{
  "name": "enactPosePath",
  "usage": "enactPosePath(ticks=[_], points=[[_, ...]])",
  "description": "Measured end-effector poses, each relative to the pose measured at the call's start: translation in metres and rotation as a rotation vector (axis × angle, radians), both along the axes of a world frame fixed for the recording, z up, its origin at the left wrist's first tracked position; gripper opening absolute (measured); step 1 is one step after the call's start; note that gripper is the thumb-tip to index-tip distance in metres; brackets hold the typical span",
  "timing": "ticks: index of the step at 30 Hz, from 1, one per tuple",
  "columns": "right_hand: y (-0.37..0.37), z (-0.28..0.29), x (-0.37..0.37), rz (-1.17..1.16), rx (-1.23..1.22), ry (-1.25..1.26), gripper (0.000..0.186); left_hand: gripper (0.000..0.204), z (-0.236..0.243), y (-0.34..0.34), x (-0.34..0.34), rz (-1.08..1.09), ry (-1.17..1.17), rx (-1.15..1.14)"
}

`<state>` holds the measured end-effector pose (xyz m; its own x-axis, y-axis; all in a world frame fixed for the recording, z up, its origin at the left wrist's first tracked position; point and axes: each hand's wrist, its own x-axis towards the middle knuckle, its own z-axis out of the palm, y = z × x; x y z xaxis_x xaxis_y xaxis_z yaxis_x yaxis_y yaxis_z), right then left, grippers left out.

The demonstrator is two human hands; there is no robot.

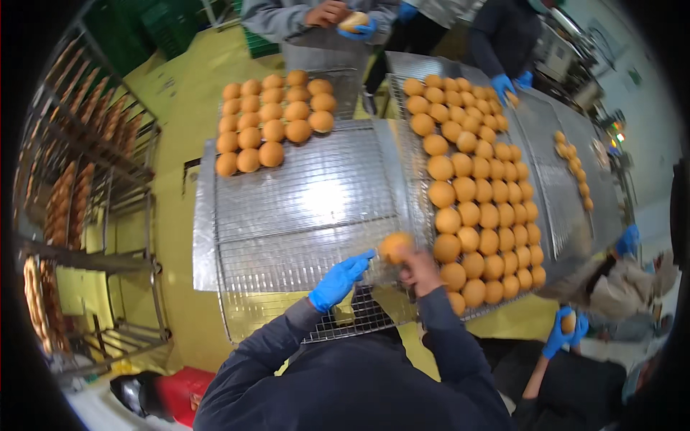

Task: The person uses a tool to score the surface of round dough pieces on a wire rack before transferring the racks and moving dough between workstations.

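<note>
A round golden-brown bun (394, 246) is in my bare right hand (420, 271), whose fingers close on its near side; motion blurs both. My left hand (340, 282), in a blue glove, reaches toward that bun with its fingers stretched out and nothing seen in them. A small gap lies between its fingertips and the bun. Beneath both hands is a wire cooling rack (287, 237) on a metal table. Just right of my right hand, a second rack carries many rows of buns (488, 216).
More buns (273, 113) fill the far left part of the near rack. A tall wheeled rack (93, 258) loaded with baked goods stands at the left. Co-workers' hands (357, 27) hold buns at the far side, and a gloved pair (564, 332) holds one at the lower right.
</note>
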<state>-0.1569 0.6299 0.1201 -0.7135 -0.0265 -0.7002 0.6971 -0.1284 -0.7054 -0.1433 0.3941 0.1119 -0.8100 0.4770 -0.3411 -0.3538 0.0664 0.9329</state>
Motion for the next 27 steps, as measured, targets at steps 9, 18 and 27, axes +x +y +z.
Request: enactPosePath(ticks=[9,18,27], points=[[0.021,0.036,-0.005,-0.104,0.14,0.389,0.026,0.049,-0.013,-0.101,-0.196,0.594,0.756,-0.907],[-0.019,-0.009,0.092,-0.04,0.106,0.157,0.021,0.08,-0.008,-0.138,-0.224,0.393,0.371,-1.322],[-0.039,0.003,0.109,-0.098,0.121,0.287,0.019,0.077,-0.019,-0.067,-0.057,0.073,0.676,-1.159]])
